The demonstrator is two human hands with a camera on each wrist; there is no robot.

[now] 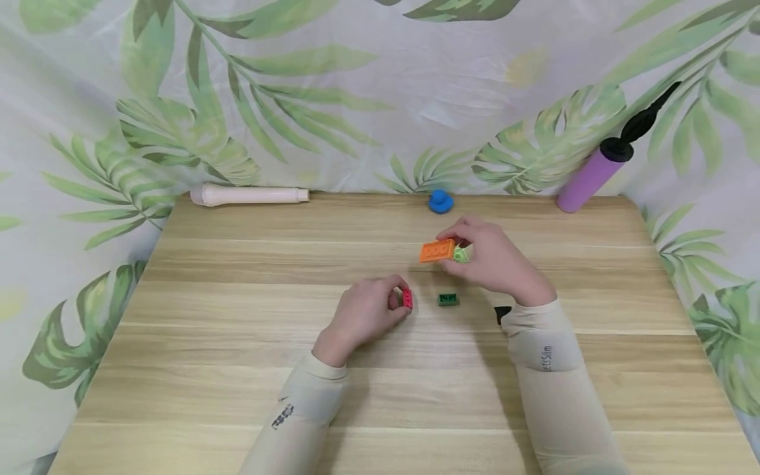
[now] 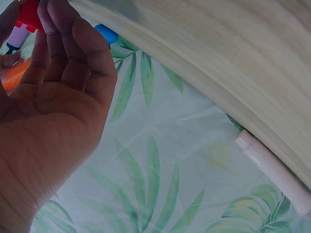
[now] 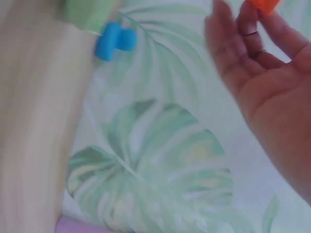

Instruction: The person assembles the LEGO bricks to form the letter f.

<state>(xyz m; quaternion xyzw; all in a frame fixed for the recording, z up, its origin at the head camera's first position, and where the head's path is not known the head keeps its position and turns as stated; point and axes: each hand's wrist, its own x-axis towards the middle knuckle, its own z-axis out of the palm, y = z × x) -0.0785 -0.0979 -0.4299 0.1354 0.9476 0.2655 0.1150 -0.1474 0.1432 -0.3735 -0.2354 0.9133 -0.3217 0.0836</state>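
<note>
My left hand (image 1: 367, 310) pinches a small red toy brick (image 1: 407, 298) between thumb and fingers, low over the table. The brick's studs show in the left wrist view, at the top left corner. Farther back and to the right, my right hand (image 1: 493, 256) grips an orange toy brick (image 1: 437, 251) by its right end, studs facing the head camera. A light green thing (image 1: 461, 254) shows behind the right fingers, partly covered; its kind is unclear. Between the hands a dark green brick (image 1: 448, 299) lies on the table, its hollow side showing.
A black piece (image 1: 502, 313) lies partly hidden by the right sleeve. Along the wooden table's (image 1: 237, 369) back edge are a pale pink microphone-shaped thing (image 1: 252, 195), a blue toy duck (image 1: 441, 201) and a purple cylinder (image 1: 589, 179) with a black top, leaning on the leaf-patterned cloth (image 1: 415, 99).
</note>
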